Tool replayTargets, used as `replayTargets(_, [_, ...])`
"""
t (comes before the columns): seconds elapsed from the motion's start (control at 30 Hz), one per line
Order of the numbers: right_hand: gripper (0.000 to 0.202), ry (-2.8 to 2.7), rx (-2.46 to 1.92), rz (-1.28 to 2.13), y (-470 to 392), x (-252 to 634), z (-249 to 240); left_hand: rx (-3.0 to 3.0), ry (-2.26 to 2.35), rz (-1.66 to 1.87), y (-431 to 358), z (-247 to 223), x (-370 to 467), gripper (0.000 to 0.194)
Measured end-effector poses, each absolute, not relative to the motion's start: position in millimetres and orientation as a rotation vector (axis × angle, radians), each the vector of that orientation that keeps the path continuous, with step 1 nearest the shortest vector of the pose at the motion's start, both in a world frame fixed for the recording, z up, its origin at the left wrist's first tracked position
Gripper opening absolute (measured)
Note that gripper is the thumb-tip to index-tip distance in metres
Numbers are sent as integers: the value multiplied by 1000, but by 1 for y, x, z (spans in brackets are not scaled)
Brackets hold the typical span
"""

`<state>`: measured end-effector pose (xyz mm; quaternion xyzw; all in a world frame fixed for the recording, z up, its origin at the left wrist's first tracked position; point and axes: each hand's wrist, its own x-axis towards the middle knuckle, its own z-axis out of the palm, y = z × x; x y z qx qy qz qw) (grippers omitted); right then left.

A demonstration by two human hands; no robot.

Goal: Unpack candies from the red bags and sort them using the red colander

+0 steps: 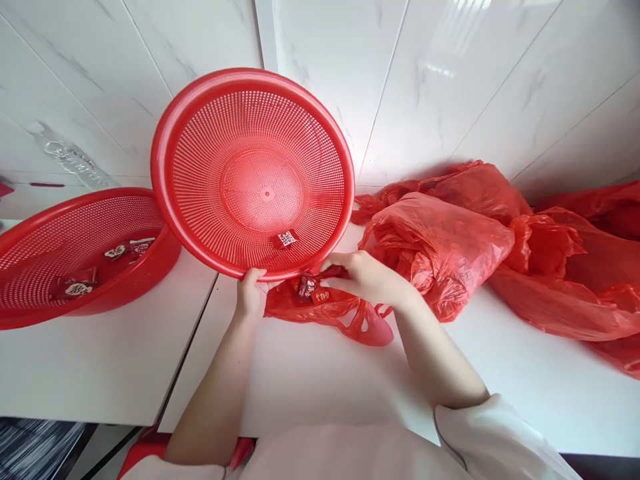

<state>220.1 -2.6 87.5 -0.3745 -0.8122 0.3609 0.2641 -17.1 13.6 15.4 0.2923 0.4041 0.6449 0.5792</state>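
Note:
My left hand (251, 293) is closed on the near rim of a round red plastic basket (263, 190). The basket is tilted so that its inside faces me. One small red packet (286, 239) with a printed code lies low in it. Beneath the near rim, a red plastic bag (367, 323) is spread on the table, with several small red packets (313, 291) at its mouth. My right hand (357, 275) is at these packets, thumb and fingers curled together around something dark red. Whether that is a packet or a fold of the bag, I cannot make out.
A second red basket (135, 287) with several packets stands at the left. Bulky red plastic bags (440, 233) lie at the right along the tiled wall (320, 40). A clear plastic bottle (75, 160) is behind the left basket. The white tables (310, 380) meet at a dark seam.

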Motion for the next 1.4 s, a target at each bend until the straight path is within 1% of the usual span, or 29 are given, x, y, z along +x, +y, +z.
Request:
replayTargets(0.07, [14, -2291, -1113, 827, 5, 214, 77, 700, 948, 1527, 14, 14, -18, 32])
replayTargets(0.17, [15, -2215, -1252, 524, 11, 206, 68, 704, 962, 1504, 13, 14, -16, 36])
replayTargets(0.27, [23, -2163, -1236, 357, 13, 202, 61, 710, 979, 1452, 7, 12, -10, 39])
replayTargets(0.37, [38, -2227, -1227, 289, 19, 197, 45, 772, 959, 1362, -1, 8, 0, 36])
replayTargets(0.43, [45, -2286, -1268, 301, 25, 194, 31, 806, 980, 1285, -6, 4, 5, 29])
replayTargets(0.47, [45, -2306, -1296, 322, 28, 192, 25, 817, 1001, 1254, -8, 3, 7, 25])
replayTargets(0.53, [38, -2298, -1350, 375, 33, 191, 15, 831, 1033, 1218, -10, 1, 9, 19])
replayTargets(0.6, [32, -2216, -1364, 445, 37, 192, 13, 823, 1027, 1202, -11, 1, 10, 19])
replayTargets(0.73, [23, -2015, -1336, 564, 36, 203, 30, 768, 942, 1261, -8, 8, 7, 24])
replayTargets(0.8, [28, -1981, -1304, 639, 32, 211, 43, 754, 924, 1316, -6, 11, 4, 24])
replayTargets(0.87, [32, -2037, -1185, 794, 26, 218, 57, 738, 945, 1369, -4, 12, 0, 25])
replayTargets(0.93, [30, -2168, -1024, 957, 20, 221, 67, 718, 984, 1425, -1, 12, -3, 27])
replayTargets(0.97, [28, -2224, -978, 981, 17, 221, 70, 710, 1001, 1448, 0, 12, -5, 28])
replayTargets(1.0, [27, -2255, -973, 951, 15, 218, 72, 705, 1013, 1467, 1, 11, -6, 28])
replayTargets(1.17, [27, -2121, -1145, 505, 15, 197, 54, 713, 996, 1447, 1, 11, -7, 27])
replayTargets(1.33, [40, -2280, -1221, 425, 26, 187, 21, 773, 999, 1258, -7, 9, 0, 12])
replayTargets(1.4, [37, -2305, -1288, 435, 29, 186, 14, 821, 1032, 1221, -9, 7, 3, 7])
